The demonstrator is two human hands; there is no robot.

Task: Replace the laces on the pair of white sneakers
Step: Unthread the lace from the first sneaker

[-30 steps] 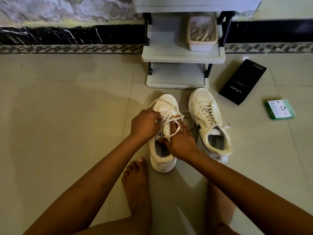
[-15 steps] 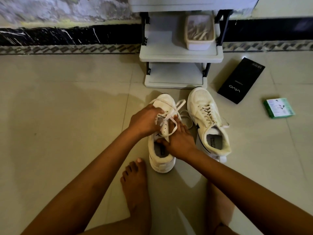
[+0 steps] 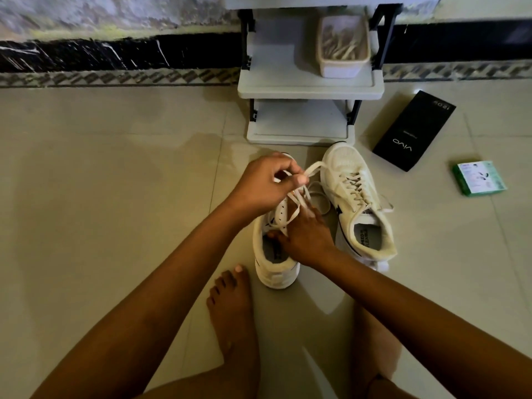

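Two white sneakers stand side by side on the tiled floor. The left sneaker (image 3: 273, 263) has a loose white lace (image 3: 296, 205) running up from its eyelets. My left hand (image 3: 264, 182) pinches that lace above the shoe's toe and holds it raised. My right hand (image 3: 305, 237) rests on the same shoe's tongue and side, fingers pressed against it. The right sneaker (image 3: 359, 203) lies beside it, fully laced, opening toward me.
A small white shelf rack (image 3: 311, 90) stands against the wall just beyond the shoes, with a tub of laces (image 3: 342, 47) on it. A black phone box (image 3: 414, 131) and a green box (image 3: 478, 178) lie at right. My bare foot (image 3: 230, 306) is below the left shoe.
My left hand has lifted away from the shoe toward the toe, drawing the lace up and out. My right hand has stayed on the shoe.
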